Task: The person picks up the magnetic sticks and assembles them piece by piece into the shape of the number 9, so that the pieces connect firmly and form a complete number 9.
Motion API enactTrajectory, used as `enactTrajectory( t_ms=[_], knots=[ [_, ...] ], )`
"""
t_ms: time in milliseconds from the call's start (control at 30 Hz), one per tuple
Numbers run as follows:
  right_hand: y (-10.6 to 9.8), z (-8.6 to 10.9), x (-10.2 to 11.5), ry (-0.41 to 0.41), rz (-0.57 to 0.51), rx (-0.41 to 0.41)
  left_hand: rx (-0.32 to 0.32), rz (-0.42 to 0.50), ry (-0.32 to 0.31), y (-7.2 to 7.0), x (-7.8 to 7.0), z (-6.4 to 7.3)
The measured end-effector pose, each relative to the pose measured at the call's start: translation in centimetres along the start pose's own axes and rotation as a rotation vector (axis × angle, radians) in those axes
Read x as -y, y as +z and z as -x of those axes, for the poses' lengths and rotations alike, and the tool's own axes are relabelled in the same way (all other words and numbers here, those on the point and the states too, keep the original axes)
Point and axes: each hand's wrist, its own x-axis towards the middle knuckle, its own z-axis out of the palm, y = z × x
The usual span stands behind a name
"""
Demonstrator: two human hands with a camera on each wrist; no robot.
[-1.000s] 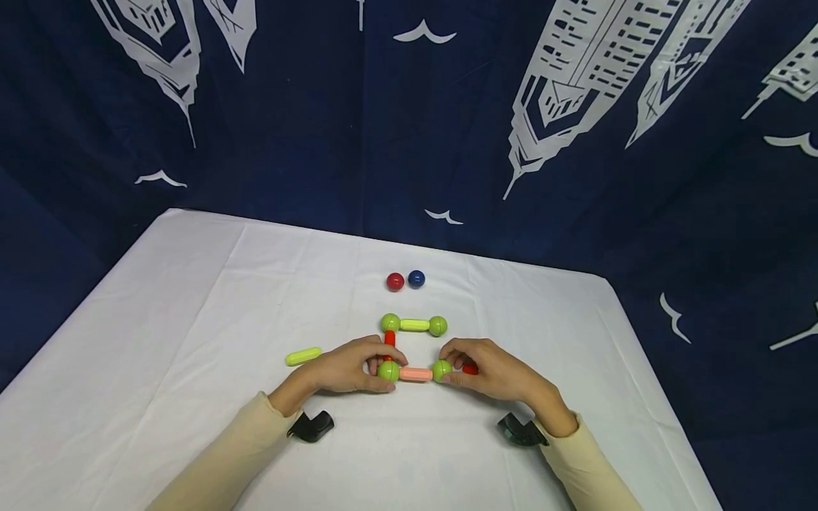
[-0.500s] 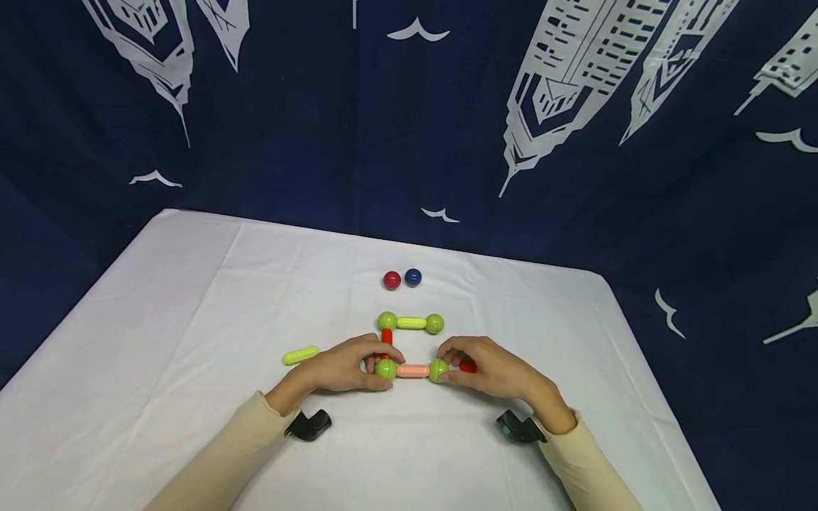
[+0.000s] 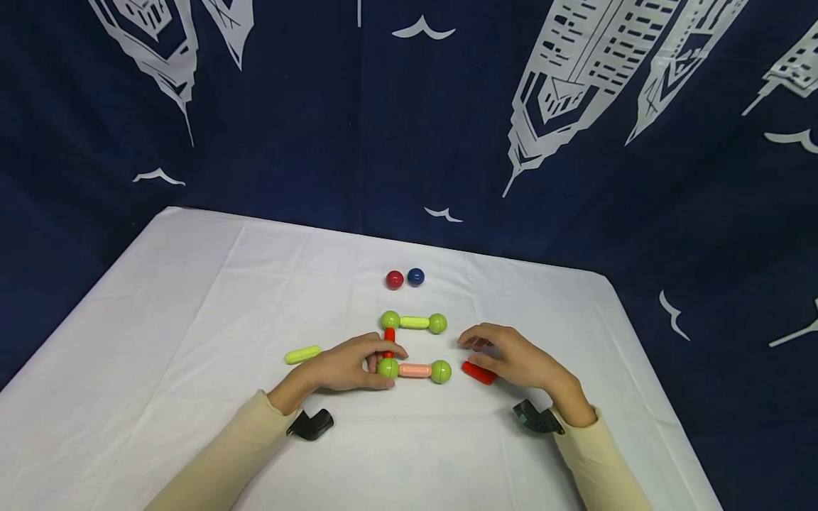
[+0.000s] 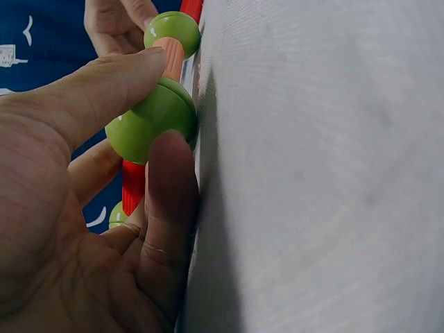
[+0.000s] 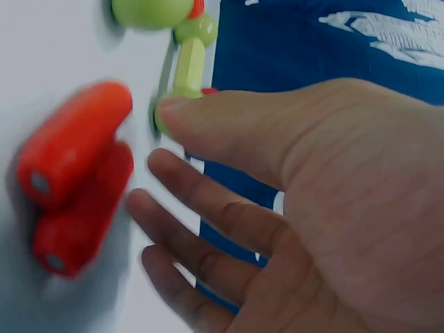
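In the head view my left hand (image 3: 351, 365) pinches a green ball (image 3: 388, 368) at the near left corner of a joined ball-and-rod shape. The left wrist view shows thumb and fingers around this green ball (image 4: 154, 119). From it a salmon rod (image 3: 415, 370) runs right to another green ball (image 3: 441, 371), and a red rod (image 3: 389, 341) runs away to a far green ball (image 3: 390, 321). A yellow-green rod (image 3: 415, 323) joins that to a fourth ball. My right hand (image 3: 517, 357) hovers, fingers relaxed, beside two loose red rods (image 5: 76, 146) with metal ends.
A loose yellow-green rod (image 3: 303, 355) lies left of my left hand. Farther back sit a red ball (image 3: 394, 279) and a blue ball (image 3: 416, 277). A white cloth covers the table (image 3: 192, 397); a dark blue printed curtain (image 3: 319, 128) hangs behind it.
My right hand has let go of the near right green ball and moved right, uncovering the loose red rods. The left hand keeps its grip in the same place.
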Motion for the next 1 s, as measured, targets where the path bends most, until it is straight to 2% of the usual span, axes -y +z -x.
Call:
enactTrajectory(
  t_ms=[133,433,533,767,1000],
  knots=[
    [-0.5,0.5,-0.7,0.061,0.014,0.03,-0.003,-0.009,0.008,0.0,-0.2,0.0],
    [-0.9,0.7,-1.4,0.127,0.039,0.077,-0.009,0.0,0.001,0.0,-0.2,0.0],
    [-0.7,0.6,-1.5,0.132,0.065,0.065,-0.012,-0.003,-0.001,0.1,-0.1,0.1],
    [-0.1,0.2,-1.5,0.075,0.078,0.006,-0.017,0.001,0.002,0.0,-0.2,0.0],
    [0.2,-0.3,-1.2,0.095,0.057,-0.033,-0.013,0.006,-0.001,0.0,-0.3,0.1]
  ],
)
